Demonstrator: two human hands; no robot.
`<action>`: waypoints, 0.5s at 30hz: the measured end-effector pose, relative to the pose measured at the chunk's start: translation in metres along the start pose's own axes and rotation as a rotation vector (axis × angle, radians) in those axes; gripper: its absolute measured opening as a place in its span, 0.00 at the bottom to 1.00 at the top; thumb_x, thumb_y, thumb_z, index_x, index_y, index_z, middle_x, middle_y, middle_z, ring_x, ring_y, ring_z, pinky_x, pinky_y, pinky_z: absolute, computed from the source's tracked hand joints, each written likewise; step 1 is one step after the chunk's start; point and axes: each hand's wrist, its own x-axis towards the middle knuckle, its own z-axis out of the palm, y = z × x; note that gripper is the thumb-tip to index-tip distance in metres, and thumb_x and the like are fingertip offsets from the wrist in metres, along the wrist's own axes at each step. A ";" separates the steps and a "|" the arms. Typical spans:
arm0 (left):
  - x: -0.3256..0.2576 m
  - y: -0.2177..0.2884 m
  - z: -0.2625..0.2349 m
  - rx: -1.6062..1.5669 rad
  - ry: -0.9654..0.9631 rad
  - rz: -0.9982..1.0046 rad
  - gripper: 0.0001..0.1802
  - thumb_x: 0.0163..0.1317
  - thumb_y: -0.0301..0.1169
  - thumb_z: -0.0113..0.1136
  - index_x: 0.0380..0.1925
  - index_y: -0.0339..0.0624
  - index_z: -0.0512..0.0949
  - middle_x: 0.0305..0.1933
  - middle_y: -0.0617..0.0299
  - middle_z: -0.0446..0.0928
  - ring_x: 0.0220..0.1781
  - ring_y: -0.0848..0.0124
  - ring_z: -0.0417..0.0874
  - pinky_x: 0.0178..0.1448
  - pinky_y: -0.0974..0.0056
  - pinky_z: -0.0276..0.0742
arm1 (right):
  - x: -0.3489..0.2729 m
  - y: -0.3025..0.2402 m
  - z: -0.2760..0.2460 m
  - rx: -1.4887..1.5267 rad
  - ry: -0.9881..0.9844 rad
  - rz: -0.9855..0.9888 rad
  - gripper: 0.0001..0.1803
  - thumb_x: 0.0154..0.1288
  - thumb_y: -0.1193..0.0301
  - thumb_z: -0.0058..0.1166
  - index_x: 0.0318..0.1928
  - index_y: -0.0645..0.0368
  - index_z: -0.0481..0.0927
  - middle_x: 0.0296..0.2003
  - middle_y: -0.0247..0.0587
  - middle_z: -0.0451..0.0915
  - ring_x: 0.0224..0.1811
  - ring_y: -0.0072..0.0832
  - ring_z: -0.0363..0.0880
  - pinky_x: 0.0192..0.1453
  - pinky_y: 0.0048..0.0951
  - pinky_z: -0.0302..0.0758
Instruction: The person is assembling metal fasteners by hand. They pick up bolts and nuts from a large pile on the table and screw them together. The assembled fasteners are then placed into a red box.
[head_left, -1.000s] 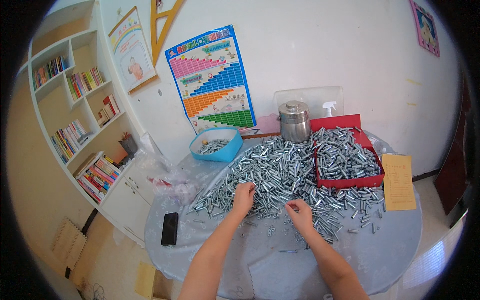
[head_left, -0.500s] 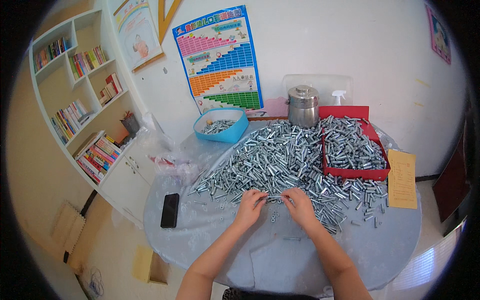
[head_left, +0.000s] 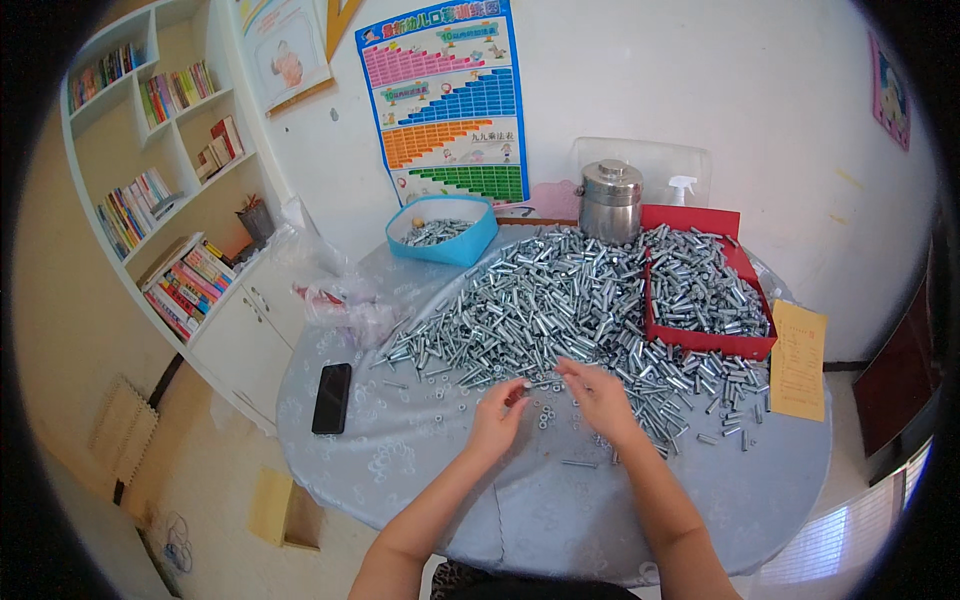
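While the left hand and the right hand are held just apart at the near edge of a wide pile of silver bolts, the table is covered by a grey cloth. The left thumb and fingers are curved toward each other; whether a small part is pinched at their tips cannot be told. The right thumb and forefinger are brought close together and pointed to the left; whether anything is gripped there cannot be told either. Small rings are scattered on the cloth between the hands, and a single bolt is laid flat to the left of the right wrist.

The pile is spread across the middle of the table. At its right, bolts are heaped in a red box. At the back left, similar metal pieces are contained in a blue bin. A lidded metal pot is positioned behind the pile, between bin and box. A black phone is placed at the left, near clear plastic bags. At the right edge, a yellow paper is laid. A poster is fixed to the wall.
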 end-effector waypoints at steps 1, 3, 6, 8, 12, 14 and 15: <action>-0.003 0.003 -0.002 -0.072 0.063 -0.057 0.15 0.53 0.21 0.55 0.44 0.38 0.74 0.34 0.60 0.74 0.35 0.70 0.74 0.42 0.68 0.70 | 0.003 0.003 -0.006 0.002 0.032 0.053 0.12 0.58 0.71 0.52 0.43 0.60 0.78 0.34 0.45 0.80 0.35 0.38 0.78 0.41 0.31 0.73; -0.007 0.003 -0.013 -0.080 0.093 -0.050 0.17 0.54 0.21 0.55 0.46 0.39 0.73 0.33 0.62 0.74 0.34 0.74 0.73 0.42 0.71 0.70 | 0.006 0.010 -0.016 -0.024 0.067 0.147 0.10 0.57 0.72 0.53 0.40 0.60 0.80 0.33 0.45 0.80 0.35 0.38 0.78 0.41 0.31 0.73; -0.018 -0.004 -0.028 -0.218 0.141 -0.126 0.18 0.55 0.20 0.55 0.48 0.39 0.73 0.33 0.64 0.74 0.34 0.78 0.72 0.41 0.73 0.70 | 0.005 0.026 -0.028 -0.154 0.009 0.143 0.08 0.54 0.73 0.54 0.35 0.60 0.81 0.32 0.44 0.80 0.34 0.38 0.77 0.40 0.32 0.73; -0.022 -0.008 -0.031 -0.323 0.187 -0.167 0.17 0.55 0.20 0.55 0.47 0.38 0.73 0.33 0.65 0.73 0.33 0.79 0.72 0.40 0.74 0.70 | 0.002 0.031 -0.027 -0.197 -0.024 0.125 0.06 0.50 0.75 0.55 0.30 0.59 0.81 0.29 0.42 0.79 0.35 0.39 0.75 0.39 0.34 0.72; -0.025 -0.010 -0.030 -0.388 0.277 -0.191 0.14 0.55 0.20 0.55 0.44 0.37 0.73 0.30 0.67 0.72 0.31 0.81 0.72 0.37 0.76 0.69 | -0.002 0.042 -0.019 -0.302 -0.151 0.073 0.06 0.50 0.75 0.56 0.31 0.59 0.81 0.30 0.42 0.78 0.37 0.38 0.74 0.43 0.33 0.71; -0.025 -0.014 -0.030 -0.380 0.307 -0.196 0.14 0.55 0.20 0.56 0.43 0.37 0.74 0.29 0.67 0.72 0.30 0.80 0.72 0.36 0.76 0.69 | -0.006 0.046 -0.009 -0.318 -0.190 0.029 0.06 0.49 0.75 0.56 0.31 0.58 0.81 0.30 0.42 0.77 0.38 0.39 0.73 0.45 0.33 0.71; -0.027 -0.020 -0.029 -0.376 0.320 -0.191 0.14 0.55 0.20 0.56 0.43 0.37 0.74 0.29 0.67 0.72 0.30 0.80 0.72 0.36 0.76 0.70 | -0.008 0.046 -0.005 -0.321 -0.196 0.011 0.07 0.49 0.74 0.56 0.32 0.57 0.81 0.31 0.41 0.77 0.39 0.39 0.73 0.46 0.34 0.70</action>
